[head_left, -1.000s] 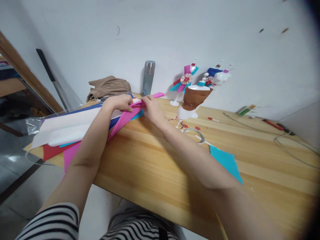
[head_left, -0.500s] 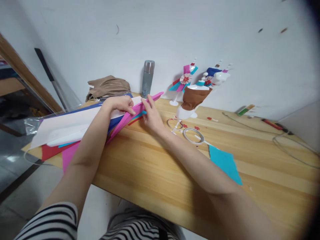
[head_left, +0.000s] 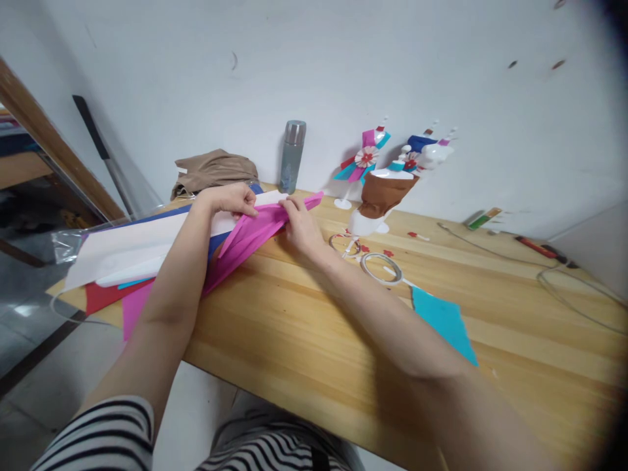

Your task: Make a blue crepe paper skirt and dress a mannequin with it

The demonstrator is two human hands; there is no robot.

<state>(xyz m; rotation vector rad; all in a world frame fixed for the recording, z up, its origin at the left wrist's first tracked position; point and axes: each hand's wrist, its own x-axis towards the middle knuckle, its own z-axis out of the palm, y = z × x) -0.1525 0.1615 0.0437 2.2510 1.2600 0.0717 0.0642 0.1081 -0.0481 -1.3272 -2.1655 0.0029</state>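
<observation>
Pink crepe paper (head_left: 250,230) lies slantwise over the pile on the left of the table, partly unfolded. My left hand (head_left: 234,199) pinches its upper edge. Close by on the right, my right hand (head_left: 298,221) grips the same paper near its far end, fingers bent over the edge. Beneath and to the left are a white sheet (head_left: 130,242), a red sheet (head_left: 105,296) and a strip of blue paper (head_left: 216,243). My left forearm covers part of this pile.
Small mannequin stands dressed in coloured paper, one in brown (head_left: 385,195), stand at the back. A grey flask (head_left: 292,157) and brown cloth (head_left: 216,171) are by the wall. Tape rolls (head_left: 381,268), a turquoise piece (head_left: 444,320), a cable (head_left: 554,288) and a red-handled tool (head_left: 532,246) lie rightward.
The pink paper, a narrow folded strip before, has been opened out wider toward me and now covers the blue and red strips below it. Both hands still hold it.
</observation>
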